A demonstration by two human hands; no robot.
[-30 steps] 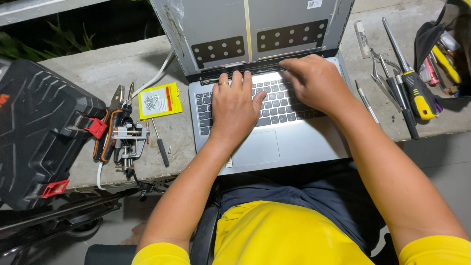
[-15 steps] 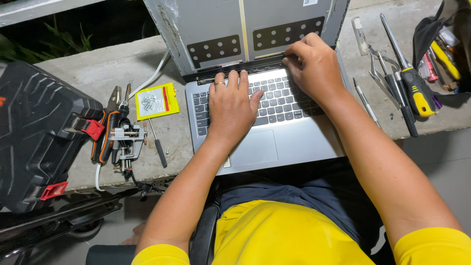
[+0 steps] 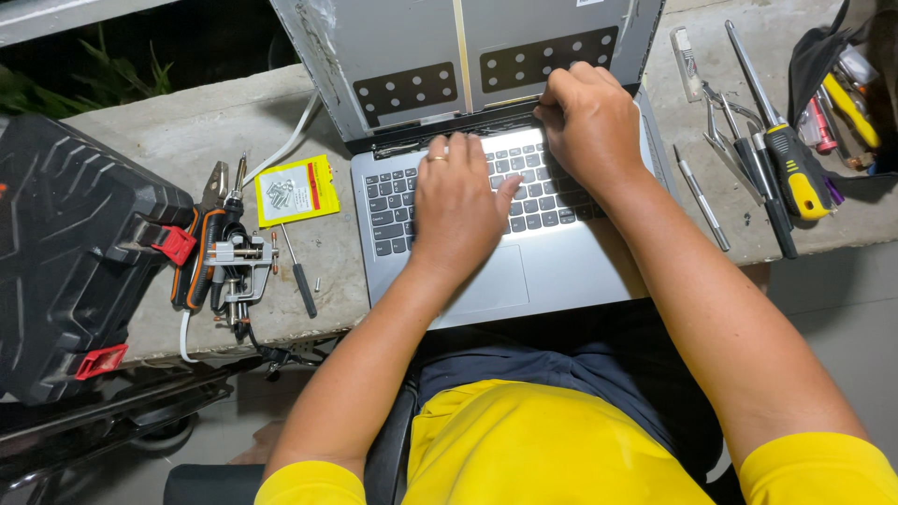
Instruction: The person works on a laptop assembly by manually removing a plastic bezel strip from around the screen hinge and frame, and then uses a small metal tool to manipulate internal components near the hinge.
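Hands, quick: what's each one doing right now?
Left hand: open, flat on the laptop keyboard, holding nothing.
Right hand: fingers curled at the laptop's hinge edge; whether it grips anything cannot be told.

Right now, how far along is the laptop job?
Looks done: the laptop lies open, its lid showing bare metal backing and no lit display. In hand: left hand flat on the keyboard, right hand gripping near the hinge. Left: screwdrivers and loose screws still lie on the ledge, so reassembly remains.
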